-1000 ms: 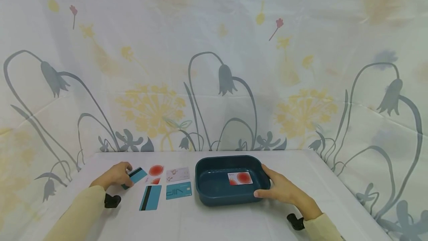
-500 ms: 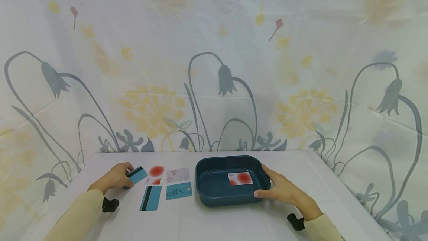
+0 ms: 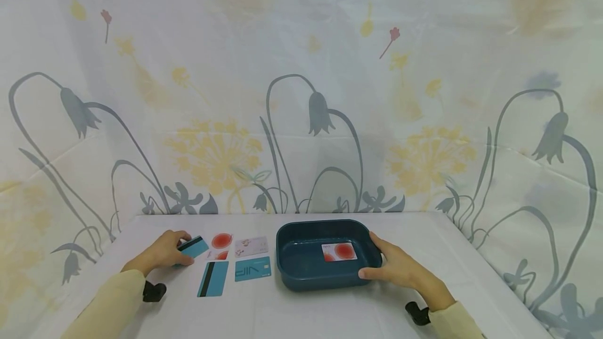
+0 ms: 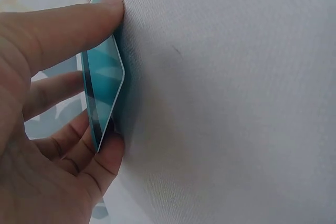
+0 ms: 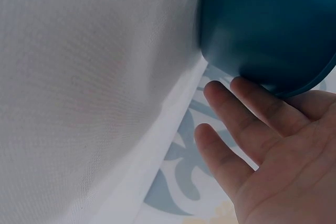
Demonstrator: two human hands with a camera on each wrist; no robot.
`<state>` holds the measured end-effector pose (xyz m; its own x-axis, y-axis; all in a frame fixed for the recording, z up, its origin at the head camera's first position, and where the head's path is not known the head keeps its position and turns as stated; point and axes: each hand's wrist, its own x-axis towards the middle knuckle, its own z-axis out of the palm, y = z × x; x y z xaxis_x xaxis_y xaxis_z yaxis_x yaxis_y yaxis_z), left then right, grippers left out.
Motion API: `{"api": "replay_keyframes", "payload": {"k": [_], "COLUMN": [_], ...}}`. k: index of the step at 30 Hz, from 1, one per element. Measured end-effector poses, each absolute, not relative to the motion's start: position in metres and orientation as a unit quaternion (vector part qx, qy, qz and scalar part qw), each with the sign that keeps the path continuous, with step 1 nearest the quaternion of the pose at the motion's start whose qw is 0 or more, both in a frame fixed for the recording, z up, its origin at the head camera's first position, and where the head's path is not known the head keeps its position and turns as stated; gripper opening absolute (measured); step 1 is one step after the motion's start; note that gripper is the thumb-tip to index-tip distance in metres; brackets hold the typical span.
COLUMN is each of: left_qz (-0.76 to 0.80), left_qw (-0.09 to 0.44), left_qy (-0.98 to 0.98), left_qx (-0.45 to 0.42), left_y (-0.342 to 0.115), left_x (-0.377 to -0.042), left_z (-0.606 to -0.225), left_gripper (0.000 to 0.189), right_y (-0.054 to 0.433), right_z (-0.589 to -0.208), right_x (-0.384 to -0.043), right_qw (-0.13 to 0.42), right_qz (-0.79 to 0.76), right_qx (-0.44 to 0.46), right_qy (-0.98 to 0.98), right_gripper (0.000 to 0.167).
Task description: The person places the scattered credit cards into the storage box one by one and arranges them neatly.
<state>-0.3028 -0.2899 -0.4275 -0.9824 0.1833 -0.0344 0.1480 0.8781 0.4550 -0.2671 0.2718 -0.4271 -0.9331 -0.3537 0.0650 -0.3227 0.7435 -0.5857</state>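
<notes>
My left hand [image 3: 162,250] pinches a teal plastic card [image 3: 194,247] with a black magnetic stripe at the left of the table. Up close in the left wrist view, the thumb and fingertips hold this card [image 4: 103,80] by opposite edges, tilted close over the cloth. My right hand [image 3: 401,267] holds the right end of a dark teal tray [image 3: 311,280], thumb on its near side and forefinger at the far corner. In the right wrist view, the other fingers [image 5: 231,111] extend past the tray wall [image 5: 262,30]. A red-and-white card [image 3: 339,251] lies inside the tray.
Between the left hand and the tray, several cards lie flat: a red-circled white card [image 3: 221,241], a pale floral card [image 3: 252,246], a teal VIP card [image 3: 252,269] and a striped teal card [image 3: 213,279]. A flower-printed curtain [image 3: 301,93] hangs behind the white-covered table [image 3: 264,313].
The left hand tilts the striped card up a little more, its wrist shifting slightly left. The right hand and the tray stay in place.
</notes>
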Motion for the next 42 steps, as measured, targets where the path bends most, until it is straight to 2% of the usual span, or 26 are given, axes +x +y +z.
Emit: {"api": "replay_keyframes", "payload": {"k": [12, 22, 42], "left_qz": [0.221, 0.21, 0.215], "left_qw": [0.044, 0.027, -0.056], "left_qy": [0.971, 0.975, 0.968], "left_qx": [0.077, 0.072, 0.115], "left_y": [-0.286, -0.288, -0.271], "left_x": [-0.3, -0.297, -0.298], "left_z": [-0.427, -0.43, -0.428], "left_gripper": [0.057, 0.059, 0.054], "right_y": [0.272, 0.272, 0.272], "right_z": [-0.428, -0.427, -0.427], "right_x": [-0.267, -0.265, -0.266], "right_qw": [0.028, 0.025, 0.02], "right_qz": [-0.306, -0.307, -0.307], "right_qx": [-0.173, -0.178, -0.188], "right_qy": [0.936, 0.935, 0.933], "right_gripper": [0.105, 0.104, 0.103]}}
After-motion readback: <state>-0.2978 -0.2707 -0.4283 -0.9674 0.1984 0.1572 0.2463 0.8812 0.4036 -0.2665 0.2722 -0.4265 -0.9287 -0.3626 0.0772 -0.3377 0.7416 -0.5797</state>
